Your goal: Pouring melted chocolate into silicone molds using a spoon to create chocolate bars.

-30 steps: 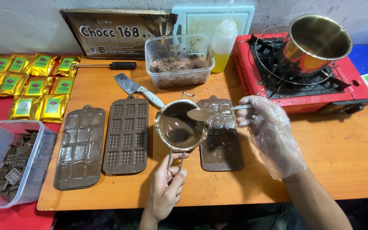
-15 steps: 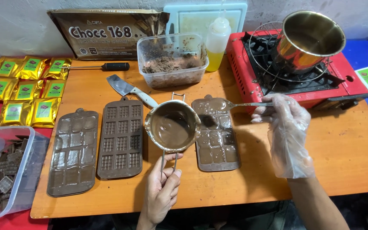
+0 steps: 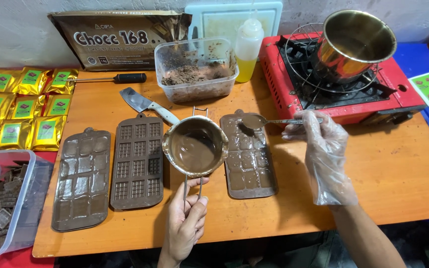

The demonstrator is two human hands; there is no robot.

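Observation:
My left hand point(image 3: 185, 222) grips the wire handle of a small metal pot point(image 3: 195, 146) holding melted chocolate, raised above the wooden table between two moulds. My right hand point(image 3: 321, 149), in a clear plastic glove, holds a spoon point(image 3: 261, 121) loaded with chocolate over the top end of the right brown mould point(image 3: 249, 158), whose cavities look filled. The middle mould point(image 3: 137, 160) has empty gridded cavities. The left mould point(image 3: 81, 176) looks filled with chocolate.
A red gas stove point(image 3: 340, 84) with a steel pot point(image 3: 351, 43) stands at the back right. Behind are a tub of chocolate crumbs point(image 3: 195, 69), a squeeze bottle point(image 3: 248, 47), a knife point(image 3: 146, 104) and a screwdriver point(image 3: 112, 78). Gold packets point(image 3: 21, 111) and a clear bin point(image 3: 1, 203) lie left.
The spoon has moved from over the small pot to above the top of the right mould. The pot has stayed between the moulds in my left hand.

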